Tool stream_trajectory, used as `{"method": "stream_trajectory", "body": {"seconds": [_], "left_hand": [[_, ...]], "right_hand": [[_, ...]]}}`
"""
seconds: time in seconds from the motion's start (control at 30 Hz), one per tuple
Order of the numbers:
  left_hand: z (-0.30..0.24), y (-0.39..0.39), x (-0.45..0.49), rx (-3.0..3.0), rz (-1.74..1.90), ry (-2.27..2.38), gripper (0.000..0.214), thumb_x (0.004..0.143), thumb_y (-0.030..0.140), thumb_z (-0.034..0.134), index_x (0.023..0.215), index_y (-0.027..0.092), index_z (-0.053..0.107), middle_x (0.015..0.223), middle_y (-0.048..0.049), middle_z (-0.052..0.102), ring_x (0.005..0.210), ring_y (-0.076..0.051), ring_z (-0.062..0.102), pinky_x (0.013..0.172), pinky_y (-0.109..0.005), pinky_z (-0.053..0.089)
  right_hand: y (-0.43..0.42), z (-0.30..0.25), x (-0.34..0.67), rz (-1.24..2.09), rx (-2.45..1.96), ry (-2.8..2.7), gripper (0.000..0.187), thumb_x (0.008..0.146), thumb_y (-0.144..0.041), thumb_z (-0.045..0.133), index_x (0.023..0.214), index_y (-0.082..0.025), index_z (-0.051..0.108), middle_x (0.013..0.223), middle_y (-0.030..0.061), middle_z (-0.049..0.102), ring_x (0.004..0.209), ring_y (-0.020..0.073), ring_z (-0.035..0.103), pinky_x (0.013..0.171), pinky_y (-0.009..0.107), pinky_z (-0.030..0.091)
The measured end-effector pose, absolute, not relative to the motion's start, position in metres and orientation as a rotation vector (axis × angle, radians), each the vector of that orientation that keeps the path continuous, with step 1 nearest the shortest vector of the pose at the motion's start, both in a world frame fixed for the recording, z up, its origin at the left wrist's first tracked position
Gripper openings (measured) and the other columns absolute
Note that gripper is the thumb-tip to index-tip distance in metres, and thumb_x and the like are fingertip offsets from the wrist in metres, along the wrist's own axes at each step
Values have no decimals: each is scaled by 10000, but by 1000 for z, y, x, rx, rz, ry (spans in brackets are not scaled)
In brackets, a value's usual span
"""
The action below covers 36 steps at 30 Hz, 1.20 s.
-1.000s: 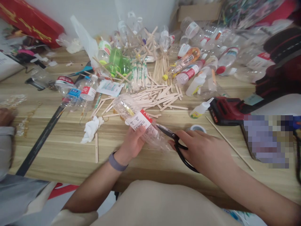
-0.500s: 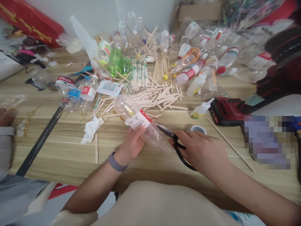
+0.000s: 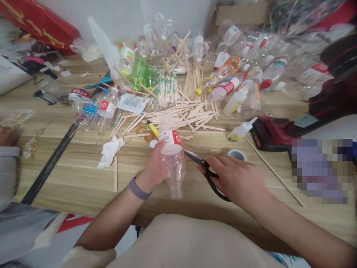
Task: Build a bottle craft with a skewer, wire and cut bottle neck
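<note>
A clear plastic bottle (image 3: 173, 163) with a red and white label is gripped in my left hand (image 3: 156, 163), its neck end pointing down toward me. My right hand (image 3: 232, 173) is wrapped round the handles of black-handled scissors (image 3: 208, 169). The blades look nearly closed, and their tip is at the bottle's right side, close to the lower edge of the label; whether it touches the plastic I cannot tell. Behind the bottle lie a yellow marker-like tool (image 3: 153, 128) and a heap of flat wooden sticks (image 3: 192, 115).
Many plastic bottles (image 3: 275, 72) crowd the back right. A glue bottle (image 3: 240, 131), a tape roll (image 3: 237, 154), a thin wooden rod (image 3: 276, 173) and a red-black power tool (image 3: 272, 134) lie at right. A crumpled tissue (image 3: 110, 152) lies left; another person's hand (image 3: 8, 136) is at far left.
My left hand has turned the bottle from a slant to nearly straight toward me, its neck swinging left. The yellow tool behind it shows more fully. The scissors stay at its right side.
</note>
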<state>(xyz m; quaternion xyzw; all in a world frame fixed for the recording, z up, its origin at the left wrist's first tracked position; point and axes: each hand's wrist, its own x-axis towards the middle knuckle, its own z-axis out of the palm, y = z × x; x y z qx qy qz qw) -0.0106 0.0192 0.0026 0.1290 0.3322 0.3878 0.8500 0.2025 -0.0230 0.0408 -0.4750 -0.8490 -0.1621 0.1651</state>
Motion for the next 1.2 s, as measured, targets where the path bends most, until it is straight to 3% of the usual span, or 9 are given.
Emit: {"method": "stream_trajectory", "body": {"seconds": [0.13, 0.3, 0.47, 0.67, 0.83, 1.2], "left_hand": [[-3, 22, -14, 301, 748, 680, 563, 745, 657, 598, 830, 110, 695, 655, -104, 721, 547, -205, 661, 508, -281, 495], [-1, 19, -15, 298, 745, 714, 569, 716, 667, 621, 822, 114, 704, 684, -114, 733, 575, -208, 661, 554, -296, 515], [6, 17, -13, 276, 762, 713, 571, 747, 659, 610, 853, 107, 705, 678, -88, 720, 554, -180, 648, 538, -281, 512], [11, 14, -7, 288, 842, 791, 556, 763, 632, 629, 860, 90, 707, 646, -71, 703, 518, -154, 630, 519, -251, 502], [15, 13, -3, 304, 906, 840, 499, 829, 590, 595, 819, 102, 700, 653, -66, 705, 553, -158, 650, 526, -242, 502], [17, 12, 0, 285, 920, 874, 456, 865, 548, 549, 844, 110, 670, 615, -52, 678, 493, -142, 614, 490, -235, 469]], "right_hand": [[-22, 40, 206, -421, -1348, -2419, 356, 987, -349, 461, 734, -192, 655, 550, 2, 598, 525, 158, 568, 524, 286, 241], [-23, 39, 209, -191, -1439, -2405, 394, 992, -506, 436, 850, -200, 640, 692, 16, 645, 627, 186, 623, 510, 262, 288], [-31, 36, 207, -72, -1507, -2375, 392, 956, -557, 488, 817, -208, 601, 669, -1, 610, 619, 180, 609, 499, 254, 301], [-33, 31, 204, -78, -1519, -2345, 547, 978, -650, 279, 856, -217, 591, 694, 12, 634, 630, 194, 642, 477, 273, 322], [-33, 31, 203, -125, -1505, -2363, 610, 959, -686, 245, 889, -207, 616, 734, 40, 650, 674, 232, 671, 492, 295, 381], [-35, 31, 202, -188, -1473, -2358, 593, 991, -631, 258, 801, -220, 641, 603, -5, 619, 524, 186, 646, 434, 294, 292]]}}
